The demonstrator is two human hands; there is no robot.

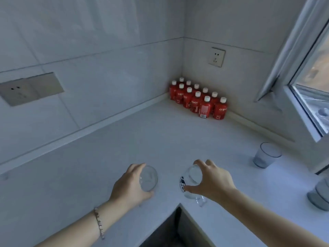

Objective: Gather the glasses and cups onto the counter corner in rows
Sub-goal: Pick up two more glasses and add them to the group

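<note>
My left hand (129,186) grips a clear plain glass (149,178) by its side, just above the white counter (160,136). My right hand (212,180) holds from above the rim of a clear glass mug (191,177) that has a dark blue and white pattern on one side and a handle toward me. A ribbed bluish tumbler (267,155) stands on the counter at the right, near the window. Another greyish glass (319,195) stands at the right edge, partly cut off by the frame.
Several red bottles with white caps (197,100) are packed in rows in the far corner where the tiled walls meet. A window (313,97) opens at the right. The counter's inner edge drops to a dark gap (170,229) right in front of me.
</note>
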